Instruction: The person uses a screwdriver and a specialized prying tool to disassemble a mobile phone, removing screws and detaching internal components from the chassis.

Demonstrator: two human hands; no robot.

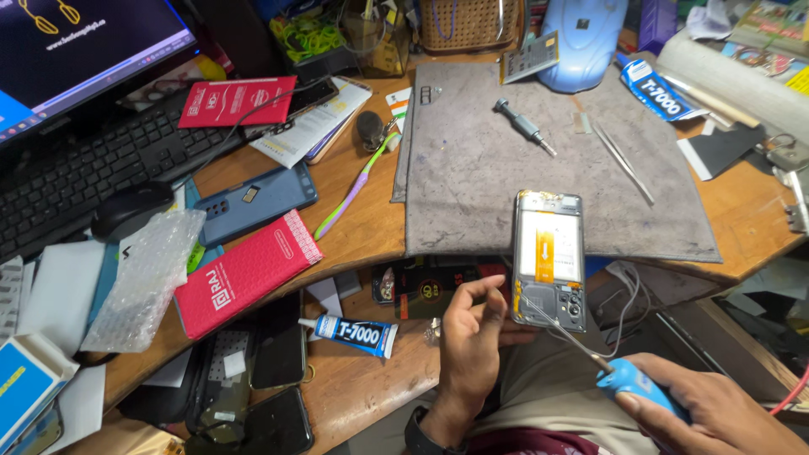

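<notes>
Blue-handled tool (634, 381) in right hand (716, 413) touches opened phone (549, 257) held by left fingers (489, 295).

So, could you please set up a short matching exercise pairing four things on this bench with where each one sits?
Things:
1. opened phone
2. blue-handled tool
3. screwdriver
4. glue tube

Places:
A. lying on the grey mat
B. on the lower shelf, left of the hands
C. held in the left hand
D. held in the right hand

Pairs: 1-C, 2-D, 3-A, 4-B
</notes>
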